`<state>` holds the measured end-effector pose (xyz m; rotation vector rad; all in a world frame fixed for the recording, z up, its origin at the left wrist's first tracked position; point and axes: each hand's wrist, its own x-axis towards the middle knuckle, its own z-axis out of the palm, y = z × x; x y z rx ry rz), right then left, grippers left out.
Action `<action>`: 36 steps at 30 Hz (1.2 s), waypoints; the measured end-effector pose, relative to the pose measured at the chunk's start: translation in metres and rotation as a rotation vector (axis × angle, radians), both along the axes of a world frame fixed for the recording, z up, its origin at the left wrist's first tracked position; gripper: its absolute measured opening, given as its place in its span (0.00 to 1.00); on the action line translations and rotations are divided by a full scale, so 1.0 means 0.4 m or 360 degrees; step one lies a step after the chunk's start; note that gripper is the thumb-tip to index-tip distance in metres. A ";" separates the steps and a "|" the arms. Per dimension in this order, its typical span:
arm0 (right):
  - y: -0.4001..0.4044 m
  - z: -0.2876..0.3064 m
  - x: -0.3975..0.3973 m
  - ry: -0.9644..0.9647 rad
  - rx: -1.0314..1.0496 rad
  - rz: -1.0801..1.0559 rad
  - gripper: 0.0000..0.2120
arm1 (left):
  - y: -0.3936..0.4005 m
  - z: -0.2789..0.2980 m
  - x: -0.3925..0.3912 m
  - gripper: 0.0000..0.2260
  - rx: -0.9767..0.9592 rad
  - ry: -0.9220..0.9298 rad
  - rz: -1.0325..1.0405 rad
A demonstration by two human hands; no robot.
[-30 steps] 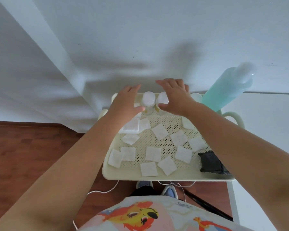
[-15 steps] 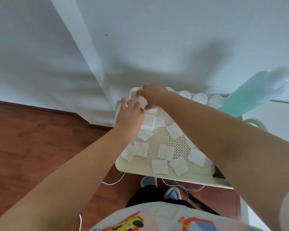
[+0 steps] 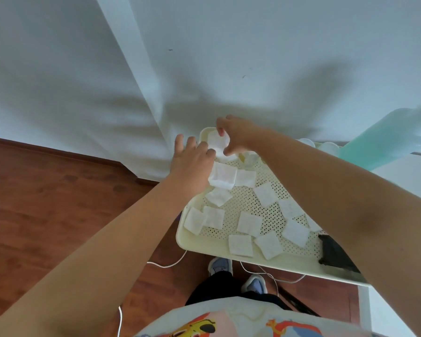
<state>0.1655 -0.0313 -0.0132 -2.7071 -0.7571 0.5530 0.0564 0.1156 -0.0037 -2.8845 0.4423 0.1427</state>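
Both hands have slid leftward, and now the right hand (image 3: 238, 137) pinches a small white container (image 3: 218, 143) at the tray's (image 3: 187, 242) far corner, just beyond the fingertips of the open, relaxed left hand (image 3: 192, 164).

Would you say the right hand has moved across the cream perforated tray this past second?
Yes: the right hand moved left along the far edge of the cream perforated tray, from middle to far-left corner.
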 end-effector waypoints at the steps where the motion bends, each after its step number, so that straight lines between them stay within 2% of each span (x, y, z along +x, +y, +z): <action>1: -0.007 -0.001 -0.003 -0.0029 -0.0014 0.0000 0.22 | -0.007 -0.004 0.007 0.17 0.0031 0.0041 -0.0039; 6: -0.025 -0.003 -0.020 -0.0305 -0.0216 0.0001 0.13 | -0.040 -0.024 0.045 0.11 0.0219 0.0219 -0.0225; 10: -0.047 -0.016 -0.038 -0.0311 -0.0122 -0.0170 0.17 | -0.045 -0.019 0.064 0.14 0.0192 0.0216 -0.0185; 14: -0.059 -0.024 -0.055 -0.0299 -0.0105 -0.0224 0.23 | -0.008 0.024 0.077 0.26 -0.0051 0.0222 -0.0032; 18: -0.069 -0.025 -0.060 -0.0427 -0.0284 -0.0116 0.25 | 0.037 0.059 0.087 0.30 -0.0462 0.0282 0.0189; 21: -0.070 -0.020 -0.062 -0.0485 -0.0344 -0.0049 0.24 | 0.044 0.057 0.097 0.33 -0.0596 0.0325 0.0213; 24: -0.070 -0.019 -0.064 -0.0439 -0.0312 -0.0111 0.21 | 0.025 0.048 0.106 0.34 -0.0578 0.0406 0.0144; 26: -0.073 -0.024 -0.069 -0.0369 -0.0253 -0.0206 0.23 | 0.007 0.042 0.112 0.34 -0.0487 0.0413 0.0143; 31: -0.062 -0.025 -0.083 -0.0323 -0.0247 -0.0215 0.31 | -0.012 0.029 0.142 0.30 -0.0402 0.0349 0.0213; 36: -0.068 -0.031 -0.085 -0.0381 -0.0271 -0.0221 0.29 | -0.030 0.003 0.177 0.25 -0.0315 0.0348 0.0233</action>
